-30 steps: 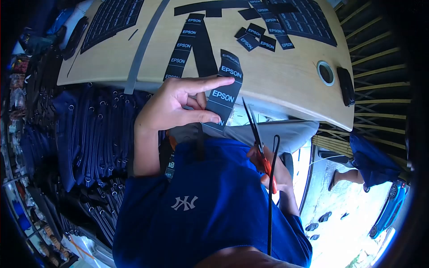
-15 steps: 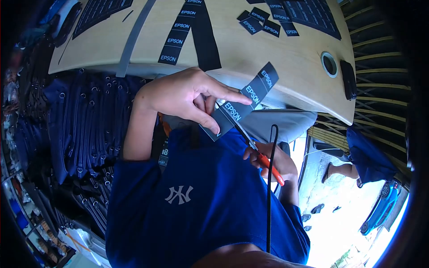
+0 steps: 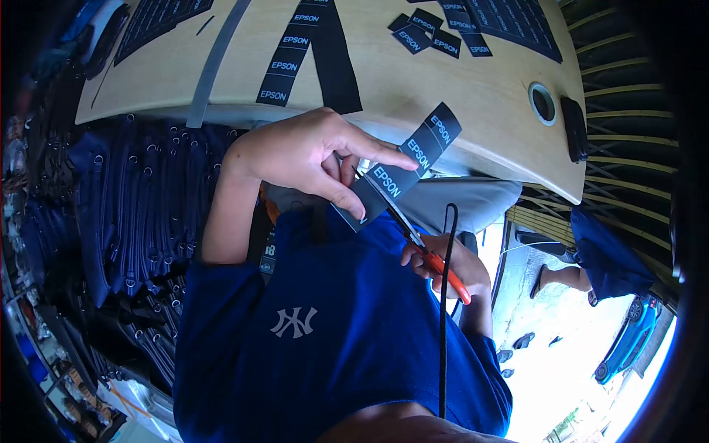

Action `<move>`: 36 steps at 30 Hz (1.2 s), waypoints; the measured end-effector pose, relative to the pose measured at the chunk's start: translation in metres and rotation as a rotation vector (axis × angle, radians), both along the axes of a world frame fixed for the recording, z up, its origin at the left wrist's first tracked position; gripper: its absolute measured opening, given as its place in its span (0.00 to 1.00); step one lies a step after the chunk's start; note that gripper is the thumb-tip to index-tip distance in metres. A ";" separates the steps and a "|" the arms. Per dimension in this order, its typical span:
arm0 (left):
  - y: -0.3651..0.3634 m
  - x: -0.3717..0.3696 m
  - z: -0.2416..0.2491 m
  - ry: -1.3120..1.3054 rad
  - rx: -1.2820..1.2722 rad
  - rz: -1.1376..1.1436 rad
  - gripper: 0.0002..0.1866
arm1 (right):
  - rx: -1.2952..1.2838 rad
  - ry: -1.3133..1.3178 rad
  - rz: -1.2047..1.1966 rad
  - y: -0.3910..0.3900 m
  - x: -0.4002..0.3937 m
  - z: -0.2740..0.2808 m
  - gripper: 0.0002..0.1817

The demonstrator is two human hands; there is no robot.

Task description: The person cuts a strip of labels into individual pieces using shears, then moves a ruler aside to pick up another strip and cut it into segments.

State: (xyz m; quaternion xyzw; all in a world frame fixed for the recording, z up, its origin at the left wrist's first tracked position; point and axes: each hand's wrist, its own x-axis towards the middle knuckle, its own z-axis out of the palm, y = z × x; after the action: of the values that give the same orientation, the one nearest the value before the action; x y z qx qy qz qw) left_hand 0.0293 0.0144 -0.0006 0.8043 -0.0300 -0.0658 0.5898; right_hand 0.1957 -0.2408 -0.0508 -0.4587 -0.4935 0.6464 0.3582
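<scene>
My left hand (image 3: 317, 151) pinches a black label strip (image 3: 441, 127) printed with EPSON between its thumb and fingers, in front of the table edge. The strip is tilted, its far end pointing up to the right. My right hand (image 3: 464, 264) is wrapped around the orange-red handles of a pair of scissors (image 3: 449, 279). The scissor blades lie across the strip beside a printed EPSON label, their tips close to my left fingers. How far the blades are apart is hard to see.
On the wooden table (image 3: 458, 96) lie a long EPSON strip (image 3: 284, 66), several cut labels (image 3: 412, 38), larger label sheets (image 3: 517, 29) and a grey strip (image 3: 214, 66). Dark blue straps (image 3: 125, 207) hang at the left. A black cord (image 3: 444, 332) rises before my shirt.
The view has shifted very slightly, with the table items a little further left. Both hands keep nearly the same pose on the strip and the scissors.
</scene>
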 end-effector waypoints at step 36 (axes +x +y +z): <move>0.001 0.001 0.001 -0.001 -0.001 -0.009 0.38 | -0.035 -0.205 -0.052 -0.002 -0.007 0.015 0.25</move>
State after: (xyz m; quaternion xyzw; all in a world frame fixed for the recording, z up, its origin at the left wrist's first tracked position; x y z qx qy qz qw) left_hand 0.0307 0.0150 0.0002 0.8038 -0.0341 -0.0682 0.5899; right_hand 0.1892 -0.2430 -0.0356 -0.5414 -0.5041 0.5949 0.3144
